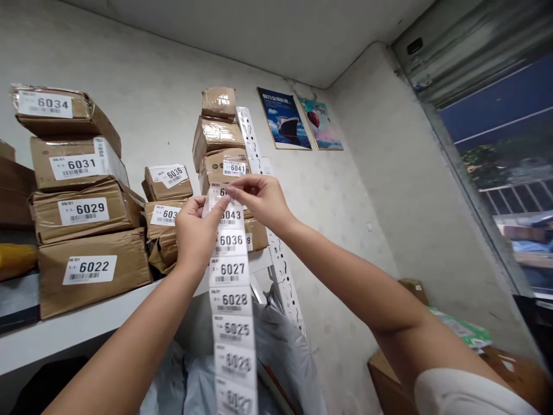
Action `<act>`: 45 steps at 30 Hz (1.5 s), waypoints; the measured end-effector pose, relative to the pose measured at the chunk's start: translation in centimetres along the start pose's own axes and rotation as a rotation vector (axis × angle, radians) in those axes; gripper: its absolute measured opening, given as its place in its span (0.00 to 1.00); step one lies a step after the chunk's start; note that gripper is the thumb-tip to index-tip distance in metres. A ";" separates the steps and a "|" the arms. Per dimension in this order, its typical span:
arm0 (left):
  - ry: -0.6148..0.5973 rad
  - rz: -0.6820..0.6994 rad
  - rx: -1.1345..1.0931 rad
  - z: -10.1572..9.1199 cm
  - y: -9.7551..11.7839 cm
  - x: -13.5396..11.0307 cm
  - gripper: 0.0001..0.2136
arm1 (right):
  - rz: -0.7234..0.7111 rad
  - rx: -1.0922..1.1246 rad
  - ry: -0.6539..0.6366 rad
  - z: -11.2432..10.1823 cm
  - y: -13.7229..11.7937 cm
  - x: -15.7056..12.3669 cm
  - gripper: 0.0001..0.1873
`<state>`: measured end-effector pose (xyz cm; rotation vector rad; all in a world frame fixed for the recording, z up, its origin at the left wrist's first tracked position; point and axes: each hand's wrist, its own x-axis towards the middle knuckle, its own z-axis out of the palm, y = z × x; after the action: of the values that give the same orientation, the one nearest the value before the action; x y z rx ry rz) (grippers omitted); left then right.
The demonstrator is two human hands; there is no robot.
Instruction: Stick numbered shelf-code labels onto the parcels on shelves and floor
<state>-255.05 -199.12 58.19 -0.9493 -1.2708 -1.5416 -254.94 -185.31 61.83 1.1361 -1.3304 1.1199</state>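
A long strip of white printed labels (232,270) hangs down in front of me, each label bearing a number and a barcode. Near its top my left hand (196,227) pinches the strip between thumb and fingers. My right hand (261,199) has its thumb and fingertips closed on the top label, partly covering its number. Just behind both hands rises a stack of taped cardboard boxes, one of them a box labelled 6041 (216,164). To the left of my left hand sits a small box labelled 6036 (167,183).
More labelled boxes, such as the box marked 6022 (93,288), stand stacked on a white shelf (78,337). Grey plastic bags (285,351) lie below. A perforated metal post (287,282) stands at the shelf's end. Cardboard boxes (384,380) rest low on the right.
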 end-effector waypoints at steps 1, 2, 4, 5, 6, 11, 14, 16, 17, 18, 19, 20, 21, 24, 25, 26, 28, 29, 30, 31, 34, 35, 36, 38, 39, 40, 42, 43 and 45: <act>-0.044 -0.052 -0.037 0.1 0.1 0.2 0.16 | -0.064 -0.052 0.022 0.0 0.2 1.4 0.15; -0.084 -0.100 -0.060 0.1 0.2 0.3 0.17 | -0.122 -0.110 0.042 0.0 0.4 3.2 0.14; -0.128 -0.160 -0.054 0.0 0.4 0.5 0.17 | -0.200 -0.237 0.091 -0.3 1.1 7.4 0.13; -0.146 -0.174 -0.035 0.0 0.5 0.5 0.17 | -0.219 -0.313 0.123 -0.5 1.5 9.6 0.13; -0.169 -0.178 -0.012 -0.1 0.6 0.4 0.16 | -0.224 -0.395 0.148 -0.9 2.0 11.7 0.12; -0.244 -0.158 -0.044 -0.6 0.8 0.3 0.17 | -0.175 -0.759 0.182 -2.1 4.2 17.3 0.11; -0.247 -0.089 -0.029 -1.1 1.0 0.6 0.16 | -0.193 -0.792 0.261 -2.1 3.6 15.9 0.24; -0.229 -0.035 -0.014 -1.5 1.3 1.0 0.14 | -0.203 -0.672 0.227 -2.0 2.1 13.5 0.26; -0.217 -0.020 -0.013 -1.6 1.5 1.3 0.13 | -0.192 -0.582 0.142 -1.9 1.2 11.9 0.25; -0.201 -0.005 -0.011 -1.7 1.7 1.6 0.13 | -0.168 -0.482 0.019 -1.8 0.3 10.3 0.24; -0.183 0.008 -0.001 -1.8 1.9 1.9 0.13 | -0.131 -0.378 -0.122 -1.6 -0.5 8.7 0.23; -0.166 0.018 0.020 -1.7 2.0 2.2 0.12 | -0.089 -0.277 -0.243 -1.5 -1.1 7.1 0.23; -0.148 0.025 0.049 -1.7 2.1 2.5 0.11 | -0.048 -0.186 -0.322 -1.3 -1.5 5.7 0.22; -0.074 0.041 0.118 -1.1 1.8 3.6 0.13 | 0.041 -0.024 -0.289 -0.8 -1.6 2.9 0.19; -0.042 0.044 0.113 -0.8 1.6 3.9 0.14 | 0.050 -0.010 -0.229 -0.6 -1.4 2.6 0.18; -0.012 0.047 0.093 -0.6 1.4 4.1 0.15 | 0.045 -0.017 -0.173 -0.4 -1.1 2.7 0.17; 0.010 0.036 0.019 -0.1 1.1 4.2 0.16 | -0.009 -0.084 -0.080 -0.1 -0.7 4.0 0.15; -0.001 0.021 -0.013 0.0 1.1 4.1 0.17 | -0.051 -0.141 -0.035 0.0 -0.5 5.2 0.14; -0.028 0.002 -0.028 0.1 1.2 3.9 0.17 | -0.094 -0.213 0.013 0.0 -0.4 6.9 0.13; -0.059 -0.018 -0.030 0.2 1.3 3.5 0.18 | -0.132 -0.296 0.069 0.0 -0.3 9.0 0.12; -0.156 -0.076 0.034 0.0 1.8 2.1 0.18 | -0.180 -0.572 0.262 -0.3 -0.3 16.1 0.10; -0.183 -0.094 0.059 -0.2 1.9 1.6 0.17 | -0.173 -0.641 0.309 -0.5 -0.4 18.3 0.09; -0.205 -0.112 0.079 -0.3 2.0 1.2 0.17 | -0.159 -0.686 0.343 -0.7 -0.3 20.2 0.07; -0.228 -0.138 0.110 -0.9 1.9 0.4 0.17 | -0.117 -0.737 0.380 -1.0 -0.2 22.6 0.11; -0.231 -0.146 0.117 -1.2 1.8 0.1 0.17 | -0.095 -0.750 0.389 -0.9 -0.1 23.1 0.16; -0.229 -0.151 0.121 -1.6 1.8 -0.2 0.17 | -0.075 -0.778 0.410 -0.8 -0.1 23.3 0.20; -0.222 -0.165 0.129 -2.4 1.6 -0.7 0.16 | -0.066 -0.862 0.503 -0.1 0.0 23.1 0.29; -0.217 -0.178 0.133 -2.9 1.5 -1.0 0.16 | -0.071 -0.899 0.560 0.4 0.1 22.9 0.33; -0.207 -0.216 0.143 -3.7 1.4 -1.5 0.16 | -0.036 -0.924 0.602 1.6 0.3 22.9 0.40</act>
<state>-253.28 -202.66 56.51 -0.9209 -1.6539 -1.5198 -256.33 -188.01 84.57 0.1179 -1.1151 0.5981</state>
